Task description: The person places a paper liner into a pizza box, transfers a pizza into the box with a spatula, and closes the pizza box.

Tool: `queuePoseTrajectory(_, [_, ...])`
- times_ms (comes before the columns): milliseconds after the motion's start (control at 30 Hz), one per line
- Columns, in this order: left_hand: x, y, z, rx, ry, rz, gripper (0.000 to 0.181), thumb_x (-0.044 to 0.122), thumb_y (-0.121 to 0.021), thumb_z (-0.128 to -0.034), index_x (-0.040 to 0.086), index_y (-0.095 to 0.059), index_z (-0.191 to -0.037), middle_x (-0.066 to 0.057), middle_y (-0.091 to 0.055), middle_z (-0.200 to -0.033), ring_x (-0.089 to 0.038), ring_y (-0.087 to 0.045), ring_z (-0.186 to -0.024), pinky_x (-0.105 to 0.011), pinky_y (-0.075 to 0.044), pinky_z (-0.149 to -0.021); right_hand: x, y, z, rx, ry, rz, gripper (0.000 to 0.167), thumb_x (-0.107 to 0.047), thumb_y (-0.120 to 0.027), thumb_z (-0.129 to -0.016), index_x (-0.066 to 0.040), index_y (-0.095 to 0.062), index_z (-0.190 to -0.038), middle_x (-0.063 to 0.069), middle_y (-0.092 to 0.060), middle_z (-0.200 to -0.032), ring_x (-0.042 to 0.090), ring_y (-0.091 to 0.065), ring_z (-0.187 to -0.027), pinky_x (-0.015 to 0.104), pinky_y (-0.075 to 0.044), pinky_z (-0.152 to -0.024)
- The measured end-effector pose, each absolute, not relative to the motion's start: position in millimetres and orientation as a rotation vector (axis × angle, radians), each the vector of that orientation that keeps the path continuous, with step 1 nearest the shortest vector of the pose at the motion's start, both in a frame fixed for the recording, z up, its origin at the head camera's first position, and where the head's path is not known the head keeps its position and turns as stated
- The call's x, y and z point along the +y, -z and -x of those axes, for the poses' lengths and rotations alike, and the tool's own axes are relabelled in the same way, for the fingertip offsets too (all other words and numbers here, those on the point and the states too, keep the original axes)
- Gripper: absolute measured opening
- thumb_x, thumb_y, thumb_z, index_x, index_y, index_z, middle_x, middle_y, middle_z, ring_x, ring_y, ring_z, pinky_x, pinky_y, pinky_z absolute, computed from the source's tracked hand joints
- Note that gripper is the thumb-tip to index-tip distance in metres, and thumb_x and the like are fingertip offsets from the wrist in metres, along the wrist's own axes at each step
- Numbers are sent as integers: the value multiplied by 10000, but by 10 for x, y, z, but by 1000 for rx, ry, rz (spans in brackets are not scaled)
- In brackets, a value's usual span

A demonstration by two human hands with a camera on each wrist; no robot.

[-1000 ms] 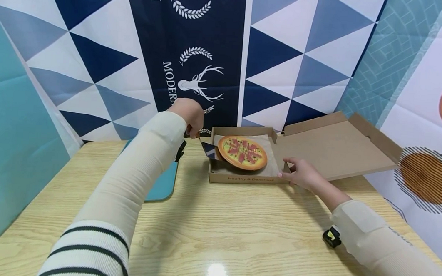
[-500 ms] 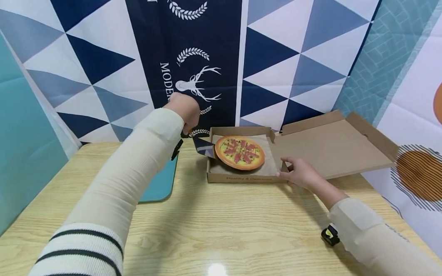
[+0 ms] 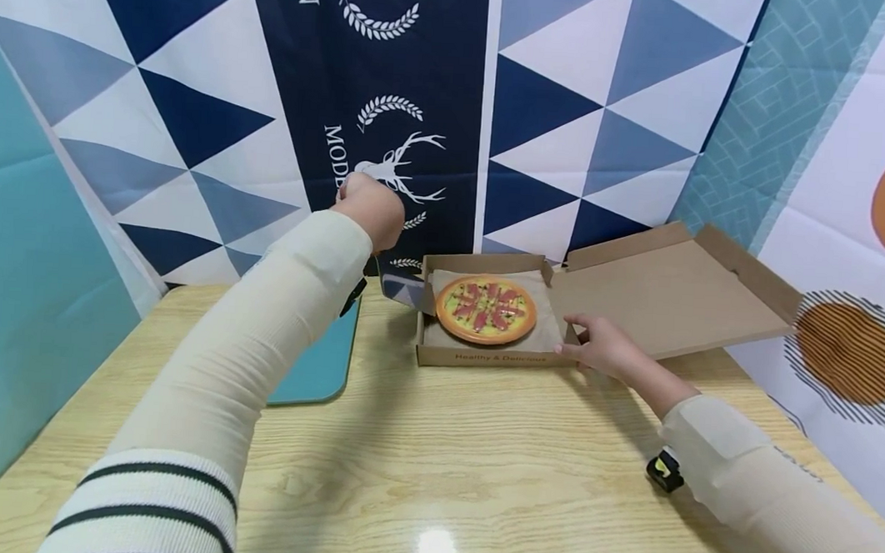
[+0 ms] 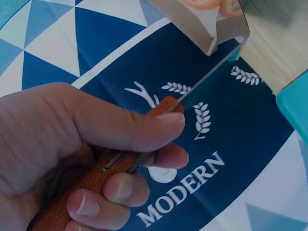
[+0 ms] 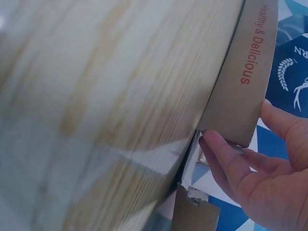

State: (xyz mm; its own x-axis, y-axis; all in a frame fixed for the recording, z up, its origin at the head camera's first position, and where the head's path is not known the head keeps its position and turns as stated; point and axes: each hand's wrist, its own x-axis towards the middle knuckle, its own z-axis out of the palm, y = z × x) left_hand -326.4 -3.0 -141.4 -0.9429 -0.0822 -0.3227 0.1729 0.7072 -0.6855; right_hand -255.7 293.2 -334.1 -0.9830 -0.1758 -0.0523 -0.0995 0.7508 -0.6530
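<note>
My left hand (image 3: 374, 210) grips the wooden handle (image 4: 62, 207) of a spatula or pizza server, with the thumb laid along the handle's front. Its shiny metal blade (image 3: 402, 289) slants down to the left wall of the cardboard pizza box, beside the pizza; its tip is hard to make out. A round pizza (image 3: 486, 310) with red strips on a yellow top lies flat on paper inside the box. At the front right corner, my right hand (image 3: 606, 348) pinches the box wall (image 5: 236, 86) between thumb and fingers, beside the lid's hinge.
The open box lid (image 3: 674, 297) spreads to the right, against the patterned cloth backdrop. A blue tray or board (image 3: 325, 362) lies on the wooden table (image 3: 434, 443) left of the box, partly hidden under my left arm.
The blade has drawn back leftward from beneath the pizza's left edge. The pizza, earlier tilted with its left side raised, now lies flat. My right hand keeps its hold on the box corner.
</note>
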Motion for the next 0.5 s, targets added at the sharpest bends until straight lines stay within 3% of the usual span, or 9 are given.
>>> queuePoseTrajectory(100, [-38, 1357, 3210, 2607, 1132, -29, 205, 239, -424, -966, 133, -599, -967, -7, -548, -827, -129, -462, -658, -263, -374, -596, 2930, 3340, 2555, 2828, 1048, 206, 671, -162, -634, -955, 135, -288, -1447, 323, -612, -1097, 250, -659, -724, 451, -506, -804])
queuePoseTrajectory(200, [-76, 1317, 3159, 2621, 1169, -55, 174, 229, -448, -964, 142, -594, -1000, -15, -536, -844, -135, -452, -639, -268, -380, -587, 2934, 3344, 2558, 2831, 1051, 207, 672, -160, -635, -954, 138, -288, -1446, 336, -602, -1113, 256, -663, -726, 457, -508, -808])
queuePoseTrajectory(500, [-273, 1291, 3118, 2657, 1046, -238, 253, 228, -579, -937, 129, -632, -1164, -90, -493, -1233, -255, -509, -925, -391, -451, -822, 2928, 3360, 2573, 2847, 1051, 224, 668, -149, -645, -945, 147, -300, -1434, 321, -625, -1062, 250, -664, -699, 440, -512, -786])
